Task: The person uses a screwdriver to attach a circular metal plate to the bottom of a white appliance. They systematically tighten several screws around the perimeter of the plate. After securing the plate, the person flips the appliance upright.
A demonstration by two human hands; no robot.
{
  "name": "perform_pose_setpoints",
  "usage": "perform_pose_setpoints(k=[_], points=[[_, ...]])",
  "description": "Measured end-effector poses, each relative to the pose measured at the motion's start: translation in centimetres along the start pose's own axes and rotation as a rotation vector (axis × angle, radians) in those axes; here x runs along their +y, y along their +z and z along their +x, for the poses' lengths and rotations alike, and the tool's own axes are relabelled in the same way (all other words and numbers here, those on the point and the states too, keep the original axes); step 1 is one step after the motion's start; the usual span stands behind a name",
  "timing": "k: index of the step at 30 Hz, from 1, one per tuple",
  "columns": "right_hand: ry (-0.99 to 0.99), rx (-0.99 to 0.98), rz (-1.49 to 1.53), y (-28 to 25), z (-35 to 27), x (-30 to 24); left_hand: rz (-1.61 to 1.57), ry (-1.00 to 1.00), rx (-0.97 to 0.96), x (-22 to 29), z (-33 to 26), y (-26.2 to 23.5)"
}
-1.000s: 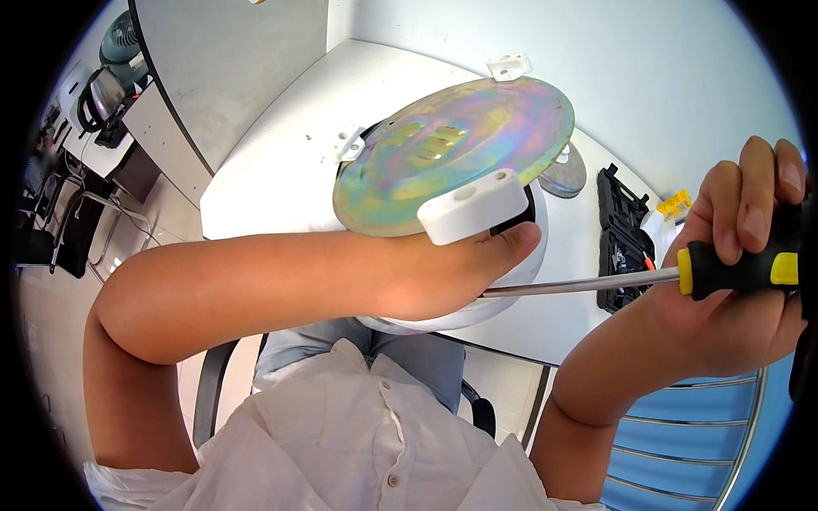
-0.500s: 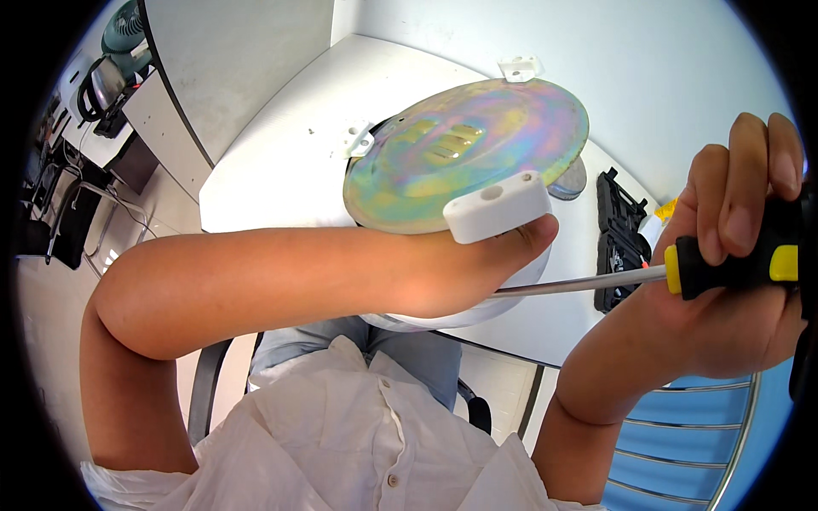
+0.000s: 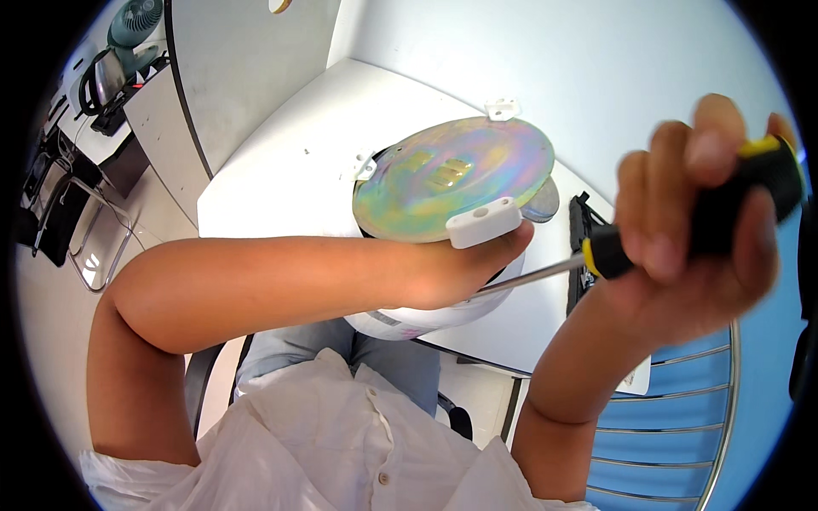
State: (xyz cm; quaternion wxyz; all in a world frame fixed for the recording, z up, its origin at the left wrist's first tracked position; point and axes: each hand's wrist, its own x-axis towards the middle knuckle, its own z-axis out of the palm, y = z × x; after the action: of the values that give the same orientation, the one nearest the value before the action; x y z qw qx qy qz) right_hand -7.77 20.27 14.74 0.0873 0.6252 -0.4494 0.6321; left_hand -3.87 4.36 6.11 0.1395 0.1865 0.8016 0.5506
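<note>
An upturned white round appliance (image 3: 417, 322) rests near the table's front edge, its round metal base plate (image 3: 460, 183) with a rainbow sheen facing up. White plastic feet stand around the rim. Across its near side lies my left hand (image 3: 473, 268), closed about the edge with the thumb against the nearest foot (image 3: 484, 223); the other fingers are hidden. My right hand (image 3: 673, 234), raised at the right, is closed around the black-and-yellow handle of a screwdriver (image 3: 538, 274). The screwdriver's shaft slopes down-left toward the appliance, and its tip is hidden behind my left hand.
Behind the shaft, a black tool case (image 3: 581, 226) lies on the white table (image 3: 290, 162). A grey partition (image 3: 243, 77) borders the table at the left. Beyond it are a kettle (image 3: 109, 77), a green fan (image 3: 136, 24) and a chair. A metal-barred rack (image 3: 665, 430) stands lower right.
The view has shifted. My right hand has moved left and turned on the screwdriver's handle, its fingers now placed differently. My left hand stays at the same foot.
</note>
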Motion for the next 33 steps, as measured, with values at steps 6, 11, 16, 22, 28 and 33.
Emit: perform_pose_setpoints(k=[6, 11, 16, 22, 28, 33], points=[[-0.039, -0.092, 0.031, 1.0, 1.2, 0.4, -0.051, -0.026, 0.003, -0.8, 1.0, 0.8], [0.034, -0.106, 0.218, -2.1, 2.7, -0.2, -0.027, -0.045, -0.056, -1.6, 1.3, 0.9], [0.034, -0.176, 0.322, -0.9, 3.7, 1.4, -0.057, 0.049, -0.017, -1.3, 1.0, 0.9], [0.215, 0.399, -0.622, 4.2, 3.2, -1.2, -0.115, -0.056, -0.029, -0.1, 0.5, 0.2], [0.133, 0.036, -0.554, 0.9, 3.8, -1.2, -0.109, -0.127, -0.028, -0.1, 0.7, 0.3], [0.125, -0.065, -0.905, -1.2, 4.0, -1.8, -0.059, -0.002, 0.089, -0.6, 0.4, 0.5]])
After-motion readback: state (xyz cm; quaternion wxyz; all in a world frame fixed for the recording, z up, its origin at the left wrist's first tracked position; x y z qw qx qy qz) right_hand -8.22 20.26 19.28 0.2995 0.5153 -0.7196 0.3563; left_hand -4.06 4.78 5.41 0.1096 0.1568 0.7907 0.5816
